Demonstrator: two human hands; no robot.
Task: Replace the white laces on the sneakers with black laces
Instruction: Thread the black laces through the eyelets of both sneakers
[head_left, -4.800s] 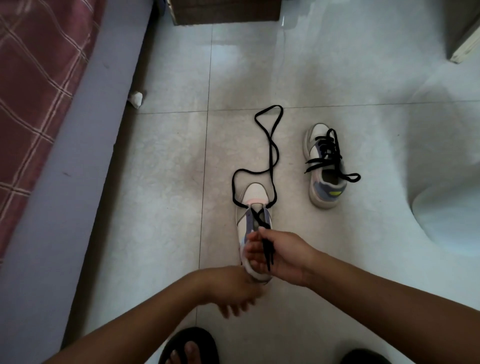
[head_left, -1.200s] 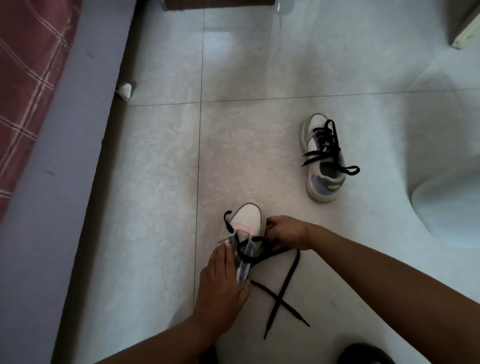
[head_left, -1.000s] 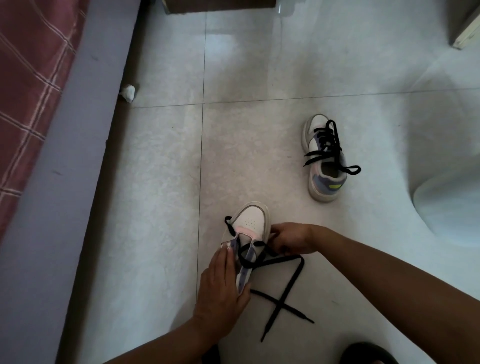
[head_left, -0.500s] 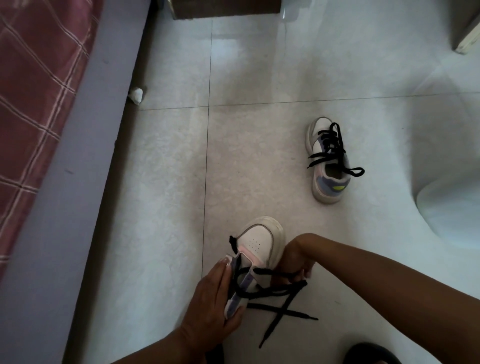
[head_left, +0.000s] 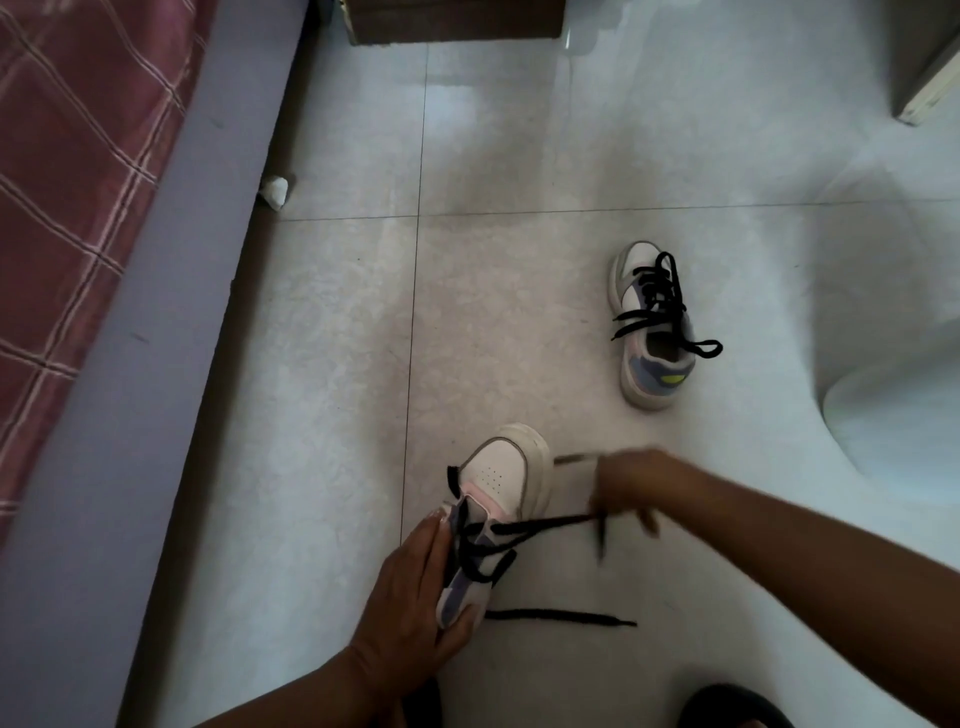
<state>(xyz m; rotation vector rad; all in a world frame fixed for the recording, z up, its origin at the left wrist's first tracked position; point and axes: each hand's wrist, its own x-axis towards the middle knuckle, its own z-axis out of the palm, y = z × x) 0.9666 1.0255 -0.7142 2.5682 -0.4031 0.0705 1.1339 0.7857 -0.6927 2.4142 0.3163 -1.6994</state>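
On the pale tiled floor (head_left: 322, 364), the left hand (head_left: 410, 597) grips the heel end of the near sneaker (head_left: 493, 509), fingers laid along its left side and thumb curled under its back, holding it tipped with the white toe pointing away. The black lace (head_left: 540, 525) crosses through the sneaker's lower eyelets; one end runs taut to the right into the right hand (head_left: 628, 488), which is blurred but pinches that strand with its fingers curled, while the other end lies straight on the floor just behind the heel. Well apart to the upper right stands the second sneaker (head_left: 652, 332), already threaded with a black lace, loose ends trailing over its opening. A bed (head_left: 78, 182) with a red plaid cover runs along the left.
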